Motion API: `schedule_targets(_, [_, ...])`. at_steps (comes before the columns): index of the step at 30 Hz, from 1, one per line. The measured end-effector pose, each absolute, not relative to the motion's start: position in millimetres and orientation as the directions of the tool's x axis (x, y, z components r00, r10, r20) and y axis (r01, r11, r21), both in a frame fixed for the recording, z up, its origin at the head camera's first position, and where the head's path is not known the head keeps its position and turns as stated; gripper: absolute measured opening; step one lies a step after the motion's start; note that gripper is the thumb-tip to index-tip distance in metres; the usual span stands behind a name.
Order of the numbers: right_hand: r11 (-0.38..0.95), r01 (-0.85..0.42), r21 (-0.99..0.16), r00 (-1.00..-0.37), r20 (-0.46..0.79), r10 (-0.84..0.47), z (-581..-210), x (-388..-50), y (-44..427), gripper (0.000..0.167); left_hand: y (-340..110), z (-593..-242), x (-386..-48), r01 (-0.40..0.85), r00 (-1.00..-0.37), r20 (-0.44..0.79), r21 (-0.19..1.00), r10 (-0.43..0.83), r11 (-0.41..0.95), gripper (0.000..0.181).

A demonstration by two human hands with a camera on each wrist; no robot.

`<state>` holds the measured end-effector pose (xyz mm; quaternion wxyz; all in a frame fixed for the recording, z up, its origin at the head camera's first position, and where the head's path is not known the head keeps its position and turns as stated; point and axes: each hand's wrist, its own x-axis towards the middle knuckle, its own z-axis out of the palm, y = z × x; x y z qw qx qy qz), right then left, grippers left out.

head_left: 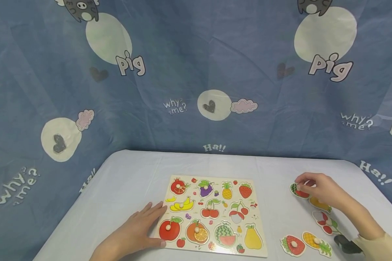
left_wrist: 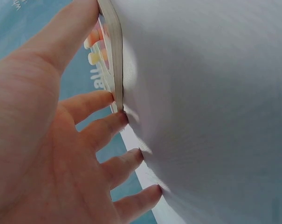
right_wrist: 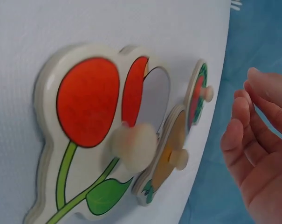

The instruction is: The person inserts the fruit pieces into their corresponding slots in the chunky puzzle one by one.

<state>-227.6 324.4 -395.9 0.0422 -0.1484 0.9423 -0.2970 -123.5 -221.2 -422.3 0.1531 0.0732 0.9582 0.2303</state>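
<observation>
A fruit puzzle board (head_left: 215, 223) lies flat on the table. My left hand (head_left: 135, 226) rests at its left side, fingers spread, with thumb and fingertips against the board's edge (left_wrist: 116, 60). My right hand (head_left: 323, 188) hovers by the watermelon piece (head_left: 302, 192), its fingers bent close to the small wooden knob. In the right wrist view, a gap shows between the fingers and the knob of the watermelon piece (right_wrist: 199, 93). Just nearer lie the yellow pear-like piece (head_left: 320, 204) and the red-and-white cherry piece (head_left: 325, 221).
A strawberry piece (head_left: 293, 245) and a pineapple piece (head_left: 317, 243) lie right of the board. A dark object (head_left: 346, 244) sits under the right wrist. Behind the white table (head_left: 143, 170) hangs a blue printed cloth (head_left: 170, 65).
</observation>
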Motion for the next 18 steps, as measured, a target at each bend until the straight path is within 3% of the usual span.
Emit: schedule_targets(18, [0.807, -0.192, -0.558, -0.952, -0.094, -0.292, -410.8, -239.3, 332.5, 0.020, -222.5, -423.6, -124.1, 0.071, -0.942, -0.258, 0.471, 0.214, 0.879, 0.097])
